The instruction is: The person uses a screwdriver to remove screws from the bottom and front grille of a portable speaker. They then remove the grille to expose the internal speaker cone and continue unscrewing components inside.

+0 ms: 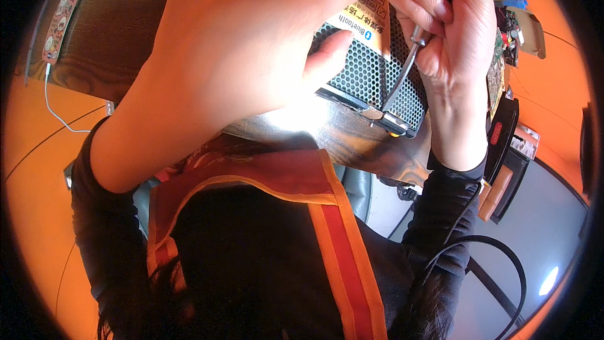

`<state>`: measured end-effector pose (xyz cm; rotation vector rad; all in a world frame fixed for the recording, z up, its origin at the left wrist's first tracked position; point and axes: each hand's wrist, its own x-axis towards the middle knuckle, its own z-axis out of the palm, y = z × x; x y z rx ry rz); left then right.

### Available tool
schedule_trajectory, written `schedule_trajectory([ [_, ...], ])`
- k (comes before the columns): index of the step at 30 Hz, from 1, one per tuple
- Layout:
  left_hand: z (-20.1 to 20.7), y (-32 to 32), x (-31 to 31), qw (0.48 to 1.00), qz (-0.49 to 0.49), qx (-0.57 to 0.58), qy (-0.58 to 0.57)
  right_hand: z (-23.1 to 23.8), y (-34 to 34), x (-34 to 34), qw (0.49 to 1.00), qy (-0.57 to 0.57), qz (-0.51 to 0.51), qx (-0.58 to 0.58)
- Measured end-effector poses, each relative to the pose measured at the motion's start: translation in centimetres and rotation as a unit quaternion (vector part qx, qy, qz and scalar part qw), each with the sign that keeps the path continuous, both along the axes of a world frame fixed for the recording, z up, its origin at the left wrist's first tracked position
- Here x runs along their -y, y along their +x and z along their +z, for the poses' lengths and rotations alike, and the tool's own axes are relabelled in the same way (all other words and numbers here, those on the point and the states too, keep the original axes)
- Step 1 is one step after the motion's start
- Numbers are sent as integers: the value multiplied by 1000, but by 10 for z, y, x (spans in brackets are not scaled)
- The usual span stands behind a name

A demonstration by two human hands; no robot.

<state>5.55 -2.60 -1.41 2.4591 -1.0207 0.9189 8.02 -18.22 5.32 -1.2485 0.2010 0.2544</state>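
A dark speaker box with a perforated metal grille lies on the wooden table, an orange and white label across its grille. My right hand is closed around a screwdriver; the handle is hidden in the fist. Its metal shaft slants down to the near edge of the speaker, where the tip meets a dark strip along that edge. Over the left part of the speaker is my left hand, with index finger and thumb stretched out and apart. The index fingertip lies at the label; the other fingers are partly hidden.
A phone in a patterned pink case lies at the table's far left, with a white cable plugged in. Circuit boards and a blue part crowd the right. A black cable loops near my right sleeve.
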Motion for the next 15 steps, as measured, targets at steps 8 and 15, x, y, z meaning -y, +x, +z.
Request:
schedule_trajectory([
  [8, -4, 5, -6, 996, -78, -14, 51, -16, 0, 8, 997, 47, 29, 47],
  [15, -43, -6, 13, 993, -29, 102, -58, -21, 3, 7, 999, 27, 16, 41],
])
